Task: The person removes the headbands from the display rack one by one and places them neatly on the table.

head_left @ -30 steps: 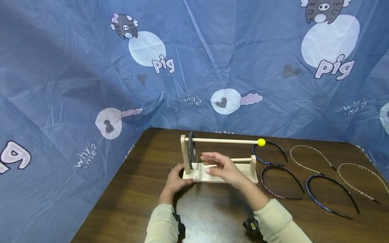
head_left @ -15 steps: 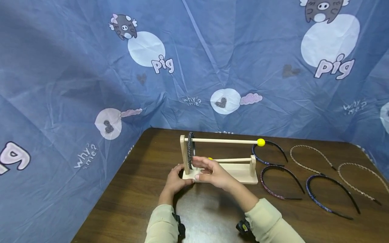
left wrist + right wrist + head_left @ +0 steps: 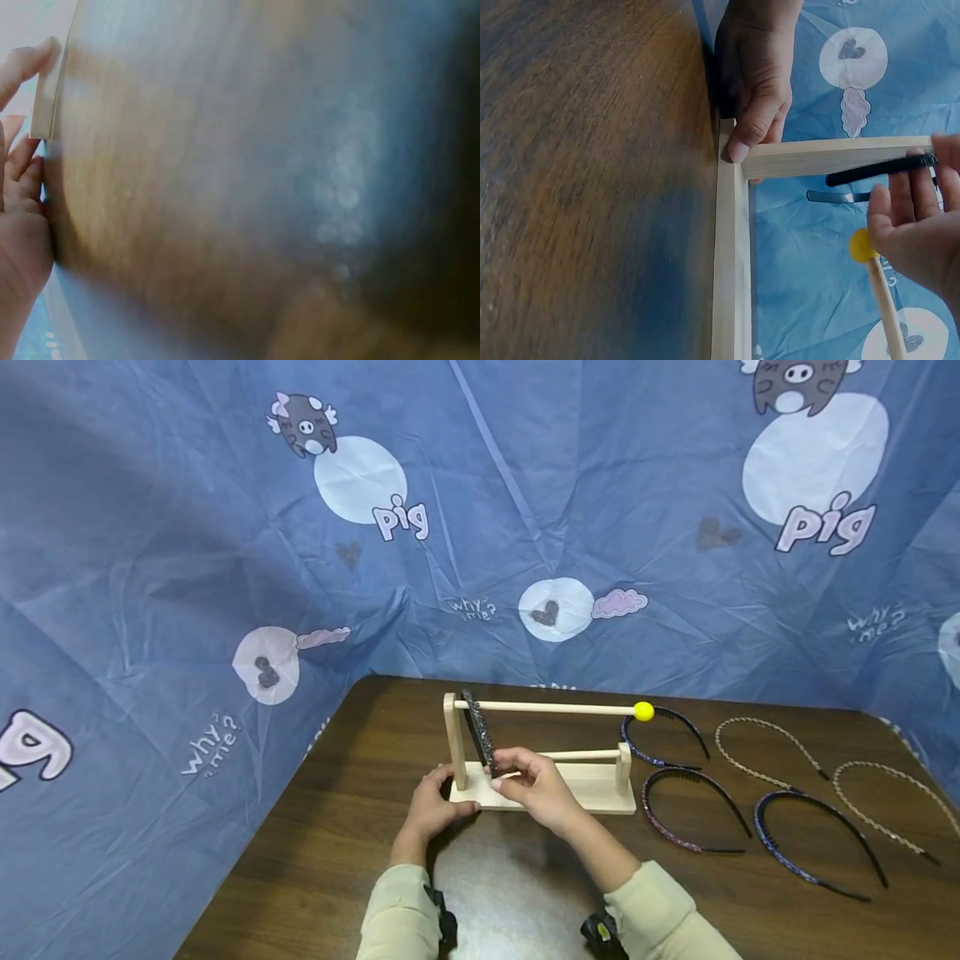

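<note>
A wooden stand (image 3: 588, 783) with two rods stands on the table; a yellow ball (image 3: 643, 712) tips the upper rod. From that rod, near the tall left post (image 3: 454, 739), hangs a dark glittery headband (image 3: 480, 733), tilted with its lower end to the right. My right hand (image 3: 543, 792) pinches this lower end between thumb and fingers; the right wrist view shows its black inner side (image 3: 870, 171) at the fingers. My left hand (image 3: 433, 800) grips the base's left end, thumb on the front edge (image 3: 49, 90). Its other fingers are partly hidden behind the post.
Right of the stand lie a dark blue headband (image 3: 630, 747), a reddish one (image 3: 663, 831), another blue one (image 3: 780, 856) and two braided tan ones (image 3: 738, 764). A blue printed cloth (image 3: 480, 527) hangs behind the brown table (image 3: 315, 843).
My right hand has moved left to the dark headband and taken its lower end, which has swung right from hanging upright. The left hand has stayed at the base.
</note>
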Demonstrator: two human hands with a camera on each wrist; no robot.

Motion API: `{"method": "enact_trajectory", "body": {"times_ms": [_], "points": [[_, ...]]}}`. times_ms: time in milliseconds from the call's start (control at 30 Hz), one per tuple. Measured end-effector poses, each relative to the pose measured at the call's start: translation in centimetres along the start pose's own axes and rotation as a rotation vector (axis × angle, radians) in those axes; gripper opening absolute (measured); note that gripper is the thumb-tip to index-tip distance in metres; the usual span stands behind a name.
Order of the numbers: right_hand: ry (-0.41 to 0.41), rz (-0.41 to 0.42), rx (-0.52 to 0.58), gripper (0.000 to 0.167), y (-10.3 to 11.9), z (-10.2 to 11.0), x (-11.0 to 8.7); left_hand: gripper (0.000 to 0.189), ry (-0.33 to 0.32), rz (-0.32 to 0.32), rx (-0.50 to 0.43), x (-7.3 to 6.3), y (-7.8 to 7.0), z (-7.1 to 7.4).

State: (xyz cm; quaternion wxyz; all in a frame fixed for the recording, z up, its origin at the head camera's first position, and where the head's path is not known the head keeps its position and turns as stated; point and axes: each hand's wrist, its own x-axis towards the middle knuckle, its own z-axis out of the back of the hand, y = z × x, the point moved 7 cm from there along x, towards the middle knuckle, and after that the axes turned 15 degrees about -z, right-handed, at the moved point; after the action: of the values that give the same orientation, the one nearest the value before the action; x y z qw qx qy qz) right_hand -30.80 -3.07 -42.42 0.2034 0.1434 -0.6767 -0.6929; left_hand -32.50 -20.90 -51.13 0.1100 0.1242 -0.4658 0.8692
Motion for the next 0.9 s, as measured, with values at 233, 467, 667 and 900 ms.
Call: {"method": "enact_trajectory", "body": {"times_ms": [233, 467, 667, 900], "points": [[-0.111, 0.043, -0.074, 0.015, 2.2, 0.4, -0.9, 0.067, 0.005, -0.004, 0.014, 0.1, 0.0, 0.1], [-0.123, 0.03, -0.096, 0.015, 3.3, 0.5, -1.5, 0.066, 0.001, 0.007, 0.01, -0.1, 0.2, -0.1], [-0.157, 0.088, -0.018, 0.01, 2.6, 1.9, -0.9, 0.067, -0.001, 0.005, -0.017, 0.0, 0.1, -0.2], [-0.164, 0.147, 0.061, 0.01, 3.1, 3.4, -0.5, 0.067, -0.009, 0.025, -0.013, 0.0, 0.1, -0.1]]}}
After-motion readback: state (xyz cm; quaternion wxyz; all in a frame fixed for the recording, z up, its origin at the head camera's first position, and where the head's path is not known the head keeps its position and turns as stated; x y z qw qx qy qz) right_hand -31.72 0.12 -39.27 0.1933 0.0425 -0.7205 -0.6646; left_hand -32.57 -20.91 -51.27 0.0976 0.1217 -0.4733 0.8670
